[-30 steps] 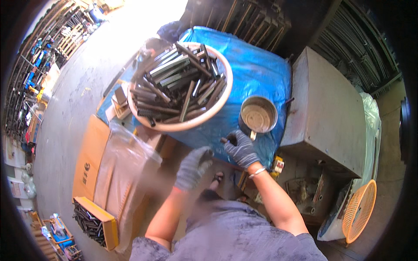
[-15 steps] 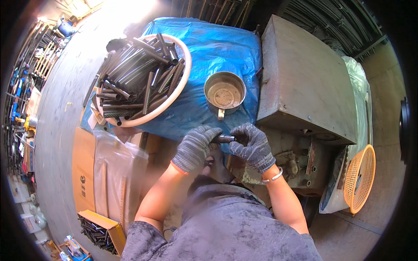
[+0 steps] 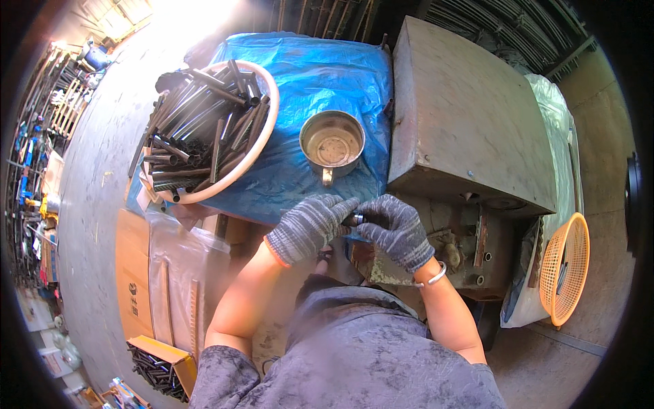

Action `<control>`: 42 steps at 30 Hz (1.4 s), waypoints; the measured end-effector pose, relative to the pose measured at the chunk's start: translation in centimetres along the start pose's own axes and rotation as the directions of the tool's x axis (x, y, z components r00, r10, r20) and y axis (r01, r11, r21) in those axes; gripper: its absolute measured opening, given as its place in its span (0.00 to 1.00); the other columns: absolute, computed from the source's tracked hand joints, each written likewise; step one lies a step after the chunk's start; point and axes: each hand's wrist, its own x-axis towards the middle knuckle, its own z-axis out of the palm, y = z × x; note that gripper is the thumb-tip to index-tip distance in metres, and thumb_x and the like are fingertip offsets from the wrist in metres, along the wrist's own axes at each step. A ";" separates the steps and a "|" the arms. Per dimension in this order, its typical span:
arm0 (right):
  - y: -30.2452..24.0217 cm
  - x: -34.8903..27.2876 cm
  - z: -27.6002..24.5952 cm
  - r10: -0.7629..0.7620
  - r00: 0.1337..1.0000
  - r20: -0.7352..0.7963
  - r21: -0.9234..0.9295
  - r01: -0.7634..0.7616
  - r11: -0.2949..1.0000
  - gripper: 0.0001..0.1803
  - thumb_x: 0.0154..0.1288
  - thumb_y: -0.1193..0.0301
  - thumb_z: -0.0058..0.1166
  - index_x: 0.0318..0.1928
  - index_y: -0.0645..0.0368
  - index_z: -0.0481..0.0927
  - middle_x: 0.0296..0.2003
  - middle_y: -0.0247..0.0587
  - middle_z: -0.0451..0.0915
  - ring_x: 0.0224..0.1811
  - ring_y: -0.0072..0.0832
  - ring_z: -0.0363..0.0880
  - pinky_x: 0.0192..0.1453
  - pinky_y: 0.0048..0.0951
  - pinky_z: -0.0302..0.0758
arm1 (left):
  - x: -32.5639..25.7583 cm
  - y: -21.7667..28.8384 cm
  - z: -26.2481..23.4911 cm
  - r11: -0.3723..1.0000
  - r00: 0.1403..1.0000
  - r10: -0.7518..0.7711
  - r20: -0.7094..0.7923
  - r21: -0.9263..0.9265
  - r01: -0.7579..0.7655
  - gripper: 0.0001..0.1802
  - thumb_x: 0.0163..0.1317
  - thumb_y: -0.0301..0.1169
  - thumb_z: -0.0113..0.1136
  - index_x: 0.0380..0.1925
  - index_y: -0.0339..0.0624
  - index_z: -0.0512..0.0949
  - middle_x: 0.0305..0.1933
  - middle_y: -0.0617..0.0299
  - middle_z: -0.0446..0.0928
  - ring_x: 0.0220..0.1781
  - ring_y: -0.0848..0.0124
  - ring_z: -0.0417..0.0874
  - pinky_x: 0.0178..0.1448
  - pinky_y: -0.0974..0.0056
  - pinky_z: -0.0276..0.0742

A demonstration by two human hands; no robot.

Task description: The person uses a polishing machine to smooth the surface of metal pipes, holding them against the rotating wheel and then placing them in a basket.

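Grey-striped knit on both hands, brought nearly fingertip to fingertip in front of the belly. Closed in a pinch on a short dark piece with the left hand; curled narrow about its other end with the right hand, exact grip partly hidden by the fingers. Held between the two, probably for steadiness and a close look. Just beyond, on a blue sheet: metal pot, set within easy reach, with handle turned toward the body, likely for quick grabbing. Spread, presumably, to protect whatever lies under it. Off to the left: pale round basin, heaped with dark tubes, maybe placed aside so as not to crowd the hands. Off to the right: grey metal box, beside the sheet. Farthest back: long rods, apparently racked out of the way
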 end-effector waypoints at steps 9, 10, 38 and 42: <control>1.0 -3.3 -0.6 0.076 0.935 -0.346 0.169 -0.017 0.985 0.15 0.49 0.80 0.68 0.39 0.62 0.80 0.33 0.34 0.80 0.35 0.18 0.77 0.41 0.23 0.76 | 1.2 3.1 1.0 0.942 0.563 -0.256 -0.786 -0.334 -0.038 0.35 0.49 0.37 0.72 0.55 0.38 0.70 0.52 0.53 0.75 0.52 0.57 0.76 0.58 0.55 0.73; 1.1 -3.7 0.0 0.089 0.924 -0.372 0.208 -0.010 0.978 0.15 0.49 0.80 0.69 0.39 0.62 0.80 0.32 0.33 0.79 0.34 0.18 0.76 0.41 0.23 0.76 | 1.1 3.6 2.0 0.756 0.538 -0.507 -0.673 -0.647 -0.098 0.32 0.53 0.37 0.69 0.56 0.38 0.69 0.51 0.53 0.75 0.51 0.59 0.77 0.57 0.56 0.74; 3.0 -8.0 2.8 0.173 0.972 -0.157 0.054 -0.167 0.985 0.21 0.54 0.77 0.65 0.50 0.64 0.77 0.39 0.40 0.83 0.40 0.22 0.79 0.47 0.27 0.76 | 1.8 1.9 8.9 -0.614 0.821 -0.521 0.234 -0.770 -0.170 0.11 0.67 0.38 0.54 0.41 0.44 0.70 0.32 0.64 0.70 0.26 0.74 0.71 0.28 0.68 0.71; 3.2 -8.1 2.8 0.223 0.965 -0.135 0.176 -0.198 0.964 0.20 0.56 0.80 0.62 0.51 0.66 0.75 0.41 0.40 0.83 0.42 0.23 0.79 0.50 0.27 0.76 | 1.6 1.8 8.5 -0.660 0.828 -0.481 0.288 -0.740 -0.126 0.17 0.66 0.43 0.53 0.44 0.42 0.71 0.32 0.64 0.71 0.28 0.72 0.72 0.31 0.64 0.73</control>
